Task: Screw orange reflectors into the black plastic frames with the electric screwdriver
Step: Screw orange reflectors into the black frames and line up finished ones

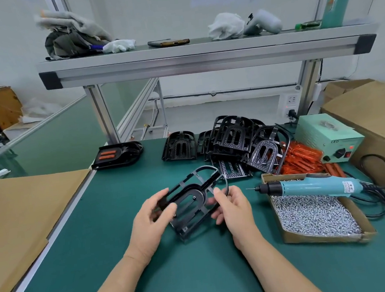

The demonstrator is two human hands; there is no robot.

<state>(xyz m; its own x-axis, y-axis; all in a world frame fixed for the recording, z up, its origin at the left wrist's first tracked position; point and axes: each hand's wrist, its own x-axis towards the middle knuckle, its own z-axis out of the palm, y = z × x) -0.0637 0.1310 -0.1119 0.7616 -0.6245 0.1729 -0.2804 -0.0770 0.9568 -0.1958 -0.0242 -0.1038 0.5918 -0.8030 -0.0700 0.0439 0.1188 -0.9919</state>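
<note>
Gripping left edge of black frame (197, 195) with left hand (150, 224), pinching its right edge with right hand (234, 212), above tabletop (198, 275). Right of hands: electric screwdriver (318, 185) across screw box (323, 237).

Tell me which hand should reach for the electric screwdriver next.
Right, probably. The electric screwdriver lies across the screw box just right of the right hand; the left hand grips the far side of the black frame.
</note>
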